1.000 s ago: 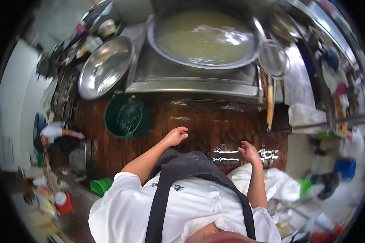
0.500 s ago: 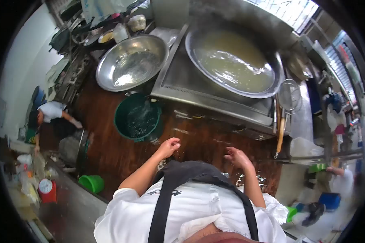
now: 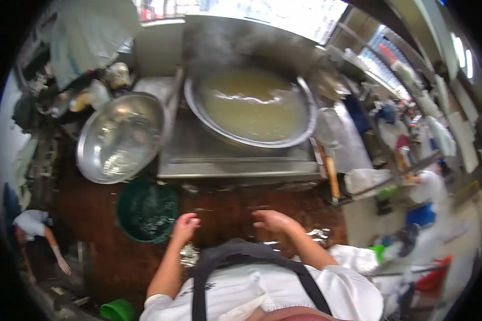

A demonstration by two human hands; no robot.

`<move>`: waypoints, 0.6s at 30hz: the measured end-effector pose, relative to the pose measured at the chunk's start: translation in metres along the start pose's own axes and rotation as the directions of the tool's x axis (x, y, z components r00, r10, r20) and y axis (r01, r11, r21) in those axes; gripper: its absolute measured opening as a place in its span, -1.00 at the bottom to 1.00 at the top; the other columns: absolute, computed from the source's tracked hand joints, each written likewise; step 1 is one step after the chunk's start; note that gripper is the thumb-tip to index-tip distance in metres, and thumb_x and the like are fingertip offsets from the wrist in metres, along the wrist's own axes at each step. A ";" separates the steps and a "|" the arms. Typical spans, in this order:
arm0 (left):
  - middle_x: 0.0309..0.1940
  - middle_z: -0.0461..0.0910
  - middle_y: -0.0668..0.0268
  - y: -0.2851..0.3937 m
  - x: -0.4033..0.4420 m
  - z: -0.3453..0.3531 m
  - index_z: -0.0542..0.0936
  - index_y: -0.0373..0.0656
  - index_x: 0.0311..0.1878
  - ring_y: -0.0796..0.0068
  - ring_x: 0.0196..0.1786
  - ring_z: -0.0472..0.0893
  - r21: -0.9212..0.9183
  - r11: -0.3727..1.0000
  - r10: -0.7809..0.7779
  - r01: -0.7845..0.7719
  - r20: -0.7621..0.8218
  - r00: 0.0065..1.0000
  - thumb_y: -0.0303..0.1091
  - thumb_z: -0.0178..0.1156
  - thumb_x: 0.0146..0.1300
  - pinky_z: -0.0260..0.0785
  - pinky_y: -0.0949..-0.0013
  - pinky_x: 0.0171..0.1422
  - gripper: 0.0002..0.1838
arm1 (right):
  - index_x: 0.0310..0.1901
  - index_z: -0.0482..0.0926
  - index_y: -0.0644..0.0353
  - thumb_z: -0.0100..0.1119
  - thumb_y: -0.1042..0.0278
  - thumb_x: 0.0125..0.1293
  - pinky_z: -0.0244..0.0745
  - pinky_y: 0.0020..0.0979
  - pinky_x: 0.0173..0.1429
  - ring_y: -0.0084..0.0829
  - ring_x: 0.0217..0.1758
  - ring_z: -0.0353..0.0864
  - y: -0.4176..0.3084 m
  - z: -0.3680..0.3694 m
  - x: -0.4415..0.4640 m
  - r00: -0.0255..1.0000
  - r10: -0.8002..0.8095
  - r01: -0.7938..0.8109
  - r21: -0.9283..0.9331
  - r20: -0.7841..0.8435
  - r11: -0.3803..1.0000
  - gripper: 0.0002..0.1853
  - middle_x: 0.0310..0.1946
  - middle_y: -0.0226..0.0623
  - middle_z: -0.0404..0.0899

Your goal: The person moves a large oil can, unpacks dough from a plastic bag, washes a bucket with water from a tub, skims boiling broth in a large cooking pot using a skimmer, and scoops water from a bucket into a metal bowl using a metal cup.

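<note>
My left hand [image 3: 185, 227] is held over the wet brown floor, just right of a green bucket [image 3: 147, 212] with water in it. Its fingers are loosely bent and somewhat apart, holding nothing. Farther right, my right hand [image 3: 273, 220] hovers in front of the metal stove, empty, its fingers loosely spread and pointing left. Neither hand touches anything. Beyond them, a large round pan of cloudy yellowish liquid [image 3: 251, 109] steams on the stove [image 3: 241, 168]. A wide steel basin [image 3: 122, 137] stands tilted at the left of the stove.
A strainer [image 3: 328, 128] and a wooden handle [image 3: 333, 180] are at the stove's right side. Another person [image 3: 33, 223] bends forward at the far left. A bright green container [image 3: 117, 310] is at the lower left. White cloth or plastic [image 3: 353, 259] lies at the right.
The camera view has turned and tilted up, showing more window and wall behind the pan. My right hand has turned inward to point left. My left hand appears nearer the green bucket.
</note>
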State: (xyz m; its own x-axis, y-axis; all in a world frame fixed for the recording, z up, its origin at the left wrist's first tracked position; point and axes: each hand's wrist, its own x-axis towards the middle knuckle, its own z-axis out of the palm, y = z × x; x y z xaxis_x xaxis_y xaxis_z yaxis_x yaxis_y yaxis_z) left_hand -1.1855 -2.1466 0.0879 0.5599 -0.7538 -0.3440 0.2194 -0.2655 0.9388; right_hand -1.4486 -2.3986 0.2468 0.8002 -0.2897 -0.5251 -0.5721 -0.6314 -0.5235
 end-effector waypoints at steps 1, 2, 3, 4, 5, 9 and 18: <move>-0.15 0.68 0.24 0.005 0.001 0.000 0.52 -0.22 0.17 0.45 -0.18 0.69 -0.012 1.000 -0.026 0.026 0.019 0.999 -0.33 0.23 0.37 0.56 0.38 -0.09 -0.65 | 0.35 0.39 0.18 0.20 0.06 0.41 0.45 -0.18 0.33 -0.11 0.29 0.54 0.006 0.000 0.006 0.997 -0.073 0.071 -0.045 -0.033 0.996 -0.42 0.25 -0.05 0.52; -0.13 0.69 0.24 0.019 -0.004 0.001 0.52 -0.22 0.18 0.46 -0.17 0.69 -0.009 0.999 -0.048 0.048 0.011 0.999 -0.34 0.22 0.38 0.55 0.39 -0.10 -0.65 | 0.34 0.40 0.17 0.21 0.07 0.40 0.46 -0.18 0.32 -0.10 0.27 0.55 -0.006 -0.010 0.006 1.000 -0.022 0.022 -0.009 -0.010 1.000 -0.43 0.22 -0.05 0.55; -0.11 0.69 0.23 0.030 -0.006 0.004 0.51 -0.21 0.19 0.46 -0.17 0.69 -0.015 0.997 -0.071 0.072 0.013 0.997 -0.34 0.22 0.39 0.55 0.39 -0.11 -0.64 | 0.34 0.41 0.15 0.22 0.08 0.39 0.46 -0.18 0.31 -0.09 0.27 0.54 -0.007 -0.013 0.011 1.000 -0.017 0.017 -0.002 -0.013 1.000 -0.43 0.19 -0.06 0.57; -0.08 0.69 0.22 0.035 -0.005 0.004 0.50 -0.22 0.21 0.47 -0.16 0.68 -0.040 0.996 -0.084 0.084 0.008 0.996 -0.35 0.21 0.40 0.54 0.39 -0.11 -0.63 | 0.33 0.41 0.16 0.23 0.08 0.38 0.47 -0.18 0.31 -0.08 0.26 0.55 -0.017 -0.019 0.013 1.000 -0.019 0.019 0.015 -0.016 1.000 -0.43 0.18 -0.05 0.57; -0.06 0.69 0.20 0.036 -0.005 0.004 0.49 -0.22 0.23 0.47 -0.16 0.68 -0.072 0.992 -0.100 0.100 0.009 0.995 -0.35 0.21 0.40 0.54 0.40 -0.10 -0.62 | 0.32 0.42 0.17 0.23 0.09 0.38 0.47 -0.18 0.30 -0.07 0.26 0.55 -0.024 -0.027 0.015 1.000 -0.013 0.013 0.027 -0.014 1.000 -0.44 0.18 -0.05 0.57; 0.00 0.68 0.18 0.077 -0.012 0.022 0.48 -0.24 0.24 0.45 -0.12 0.68 -0.052 0.998 -0.026 0.024 -0.037 0.999 -0.35 0.20 0.41 0.53 0.41 -0.05 -0.61 | 0.26 0.45 0.22 0.25 0.13 0.34 0.48 -0.14 0.21 -0.03 0.14 0.59 -0.006 -0.049 0.027 0.970 -0.226 0.226 -0.012 -0.092 0.974 -0.47 0.03 -0.04 0.64; 0.01 0.67 0.16 0.098 -0.004 0.079 0.47 -0.26 0.25 0.42 -0.08 0.69 -0.014 0.999 -0.032 0.031 -0.110 0.993 -0.34 0.18 0.41 0.55 0.39 -0.02 -0.60 | 0.30 0.43 0.19 0.24 0.11 0.34 0.46 -0.14 0.27 -0.04 0.20 0.56 0.053 -0.099 0.027 0.980 -0.196 0.196 0.006 0.025 0.981 -0.44 0.11 -0.04 0.61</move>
State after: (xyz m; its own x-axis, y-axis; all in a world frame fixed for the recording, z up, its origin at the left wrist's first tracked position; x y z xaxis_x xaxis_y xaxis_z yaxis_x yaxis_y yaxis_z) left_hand -1.2291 -2.2174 0.1826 0.6370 -0.6742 -0.3737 0.2477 -0.2801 0.9275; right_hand -1.4401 -2.5109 0.2710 0.8919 -0.1426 -0.4291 -0.4057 -0.6715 -0.6201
